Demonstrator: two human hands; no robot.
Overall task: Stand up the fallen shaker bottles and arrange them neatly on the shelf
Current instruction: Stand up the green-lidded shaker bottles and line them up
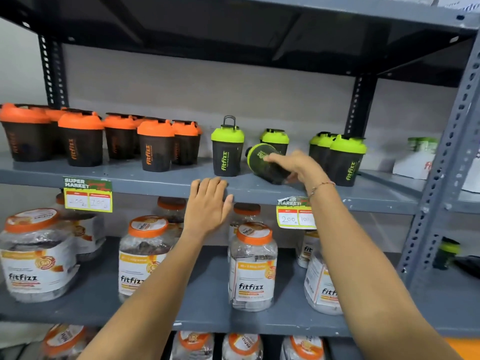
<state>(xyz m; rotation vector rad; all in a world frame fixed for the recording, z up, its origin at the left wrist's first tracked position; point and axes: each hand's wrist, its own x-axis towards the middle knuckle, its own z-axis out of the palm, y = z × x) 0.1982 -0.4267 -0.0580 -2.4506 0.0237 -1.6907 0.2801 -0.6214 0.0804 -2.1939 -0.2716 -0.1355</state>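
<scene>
green-lidded shaker bottle (pixel 265 162) lies tipped on its side on the middle shelf (pixel 161 181), lid toward the camera, between an upright green-lidded shaker (pixel 227 149) and a green-lidded cluster (pixel 340 157). right hand (pixel 298 166) wraps over its dark body, gripping it. left hand (pixel 207 203) rests flat and open on the shelf's front edge. orange-lidded shakers (pixel 88 136) stand upright to the left.

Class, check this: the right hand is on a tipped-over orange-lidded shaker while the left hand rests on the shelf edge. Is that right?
Not quite. The head view shows the right hand on a tipped-over shaker with a green lid, not orange. The left hand does rest on the shelf edge.
</scene>
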